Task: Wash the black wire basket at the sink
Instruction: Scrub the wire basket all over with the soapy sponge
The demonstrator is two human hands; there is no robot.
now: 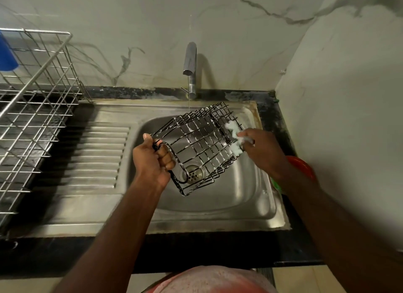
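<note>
We hold one black wire basket [202, 146] tilted over the sink [239, 205], under one tap's [190, 59] thin stream. Our left hand [152, 164] has its fingers [166, 159] curled round the handle [156, 146]. Our right hand [263, 151] pinches a foamy wad [235, 137], its make hidden by suds. An orange-and-green object [303, 165] hides behind our right forearm. One steel rack [32, 118] is cut off at the left.

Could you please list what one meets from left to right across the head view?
Blue object → silver wire dish rack → ribbed steel draining board → left hand → black wire basket → right hand pinching a foamy white pad → orange round object.
</note>
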